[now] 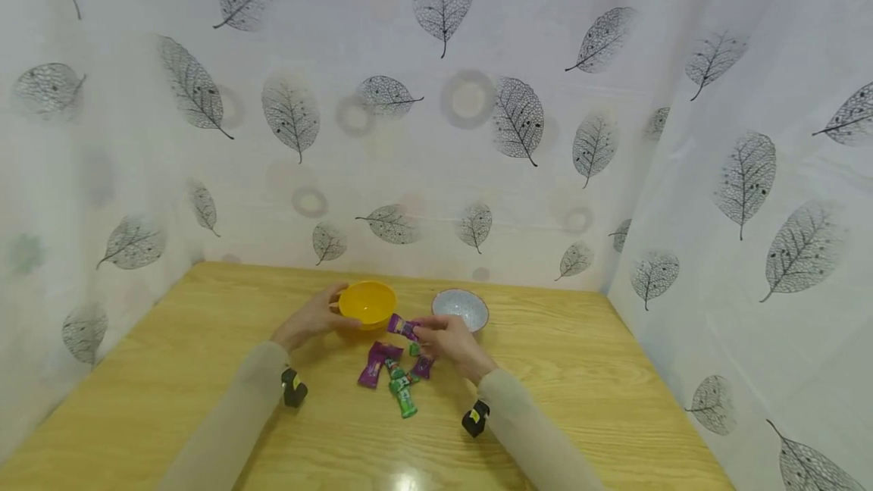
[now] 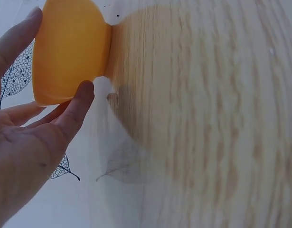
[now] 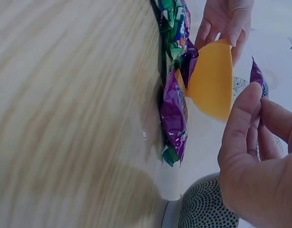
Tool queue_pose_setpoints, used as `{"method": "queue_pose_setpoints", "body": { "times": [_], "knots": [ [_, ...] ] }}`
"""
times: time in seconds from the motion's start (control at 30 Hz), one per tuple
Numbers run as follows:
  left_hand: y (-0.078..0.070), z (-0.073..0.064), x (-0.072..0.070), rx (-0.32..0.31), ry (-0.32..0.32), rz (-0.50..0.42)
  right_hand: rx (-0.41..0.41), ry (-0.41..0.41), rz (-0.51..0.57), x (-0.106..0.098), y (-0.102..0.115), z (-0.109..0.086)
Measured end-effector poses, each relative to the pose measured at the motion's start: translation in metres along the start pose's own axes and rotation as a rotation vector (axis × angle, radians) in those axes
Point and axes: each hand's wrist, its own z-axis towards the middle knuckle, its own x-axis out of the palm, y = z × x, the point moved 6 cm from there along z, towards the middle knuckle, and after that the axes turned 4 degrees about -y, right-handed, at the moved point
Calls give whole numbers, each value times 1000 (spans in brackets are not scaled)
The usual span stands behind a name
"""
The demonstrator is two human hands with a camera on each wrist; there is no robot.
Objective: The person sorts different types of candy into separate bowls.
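Note:
My left hand (image 1: pixel 310 323) holds a yellow bowl (image 1: pixel 368 301) from its left side. In the left wrist view, thumb and fingers lie on opposite sides of the bowl's wall (image 2: pixel 72 52), which stands upright on the table. My right hand (image 1: pixel 452 343) pinches a purple wrapped candy (image 1: pixel 401 326) between thumb and fingertips, above the table near the yellow bowl's right front rim. Below lie loose candies: a large purple one (image 1: pixel 372 371), several green ones (image 1: pixel 404 398) and a smaller purple one (image 1: pixel 423 367). Part of this pile is hidden under the right hand.
A grey-white bowl (image 1: pixel 461 303) with a dark rim stands right of the yellow one, partly behind the right hand. The right wrist view shows its dotted outside (image 3: pixel 202 204). Leaf-patterned curtains (image 1: pixel 409 135) hang along the back and sides of the wooden table (image 1: pixel 580 370).

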Motion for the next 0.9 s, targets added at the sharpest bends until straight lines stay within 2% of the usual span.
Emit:
{"method": "queue_pose_setpoints", "body": {
  "times": [0.17, 0.33, 0.43, 0.7, 0.9],
  "knots": [
    [1, -1, -1, 12, 28, -33, 32, -55, 61, 5, 3, 10],
    [10, 1, 1, -56, 57, -165, 52, -79, 125, 11, 7, 19],
    [14, 2, 1, -83, 62, -215, 48, -69, 141, 18, 11, 22],
    [14, 3, 1, -88, 114, -404, 51, -66, 175, 27, 19, 31],
    [16, 4, 3, -104, 122, -424, 55, -82, 189, 29, 17, 40]
  ]
}}
